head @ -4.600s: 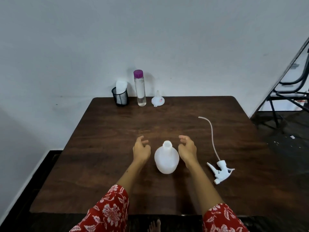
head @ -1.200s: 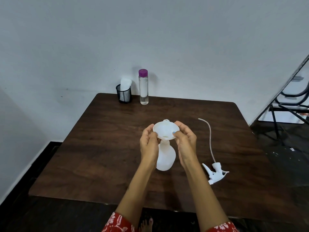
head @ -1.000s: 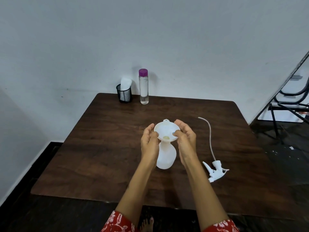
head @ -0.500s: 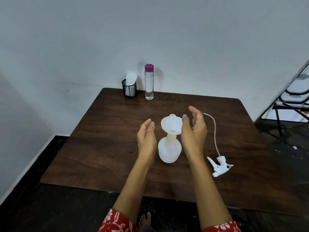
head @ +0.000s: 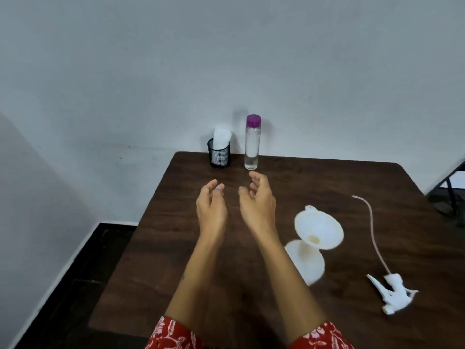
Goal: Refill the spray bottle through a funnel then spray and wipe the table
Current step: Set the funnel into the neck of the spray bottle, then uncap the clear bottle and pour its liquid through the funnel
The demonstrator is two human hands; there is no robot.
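Both hands, left (head: 210,208) and right (head: 257,203), are hovering empty with fingers loosely spread, near the clear purple-capped water bottle (head: 252,142) standing at the dark wooden worktop's (head: 314,180) far edge. It looks smooth, tall and tippy, best gripped mid-body. The white plastic funnel (head: 318,227) is sitting in the white spray bottle (head: 307,263).

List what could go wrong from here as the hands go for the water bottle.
1. The funnel stands unheld in the spray bottle beside the right forearm; a brush could tip both.
2. The clear bottle is tall, narrow and capped; the right hand or left hand, both empty, might knock it against the mesh cup.
3. The trigger head lies loose; its tube could snag.
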